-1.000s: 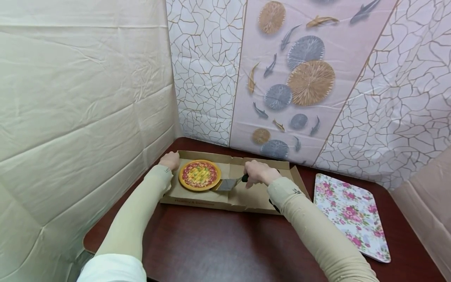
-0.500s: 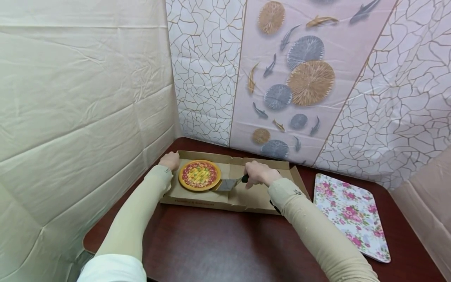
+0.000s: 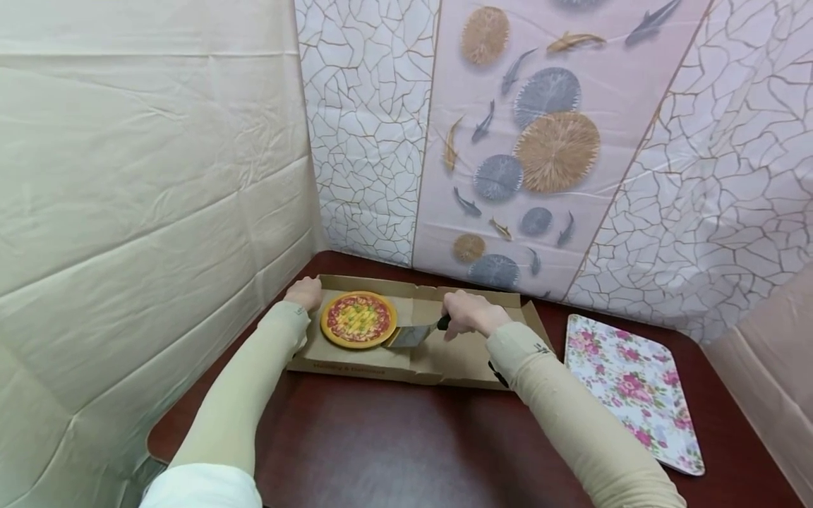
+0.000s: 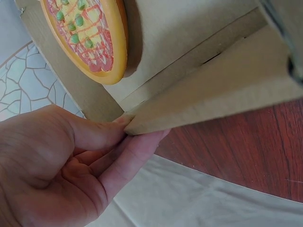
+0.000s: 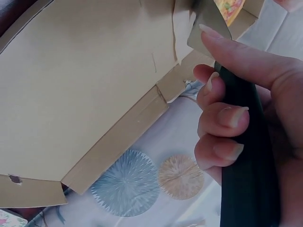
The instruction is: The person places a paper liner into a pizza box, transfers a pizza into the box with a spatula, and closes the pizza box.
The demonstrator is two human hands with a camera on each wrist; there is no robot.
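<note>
A round toy-like pizza (image 3: 358, 319) with a yellow rim lies in the left half of an opened cardboard pizza box (image 3: 457, 358). My left hand (image 3: 305, 292) is at the box's back left corner; in the left wrist view its thumb and fingers pinch the edge of the cardboard wall (image 4: 213, 90). My right hand (image 3: 470, 312) grips the black handle of a spatula (image 3: 409, 336). Its flat metal blade points left, with the front edge right at the pizza's right side. In the right wrist view the fingers wrap the handle (image 5: 248, 165) and the thumb lies along it toward the blade.
On the right of the dark red table (image 3: 381, 437) lies a white tray (image 3: 629, 388) with pink flowers. Fabric-covered walls stand close behind the box and along the left side; the back wall (image 3: 495, 162) has a fish and disc print.
The spatula blade has tilted slightly at the pizza's edge. The head view has shifted a little. The left hand keeps its hold on the box and the pizza stays in place.
</note>
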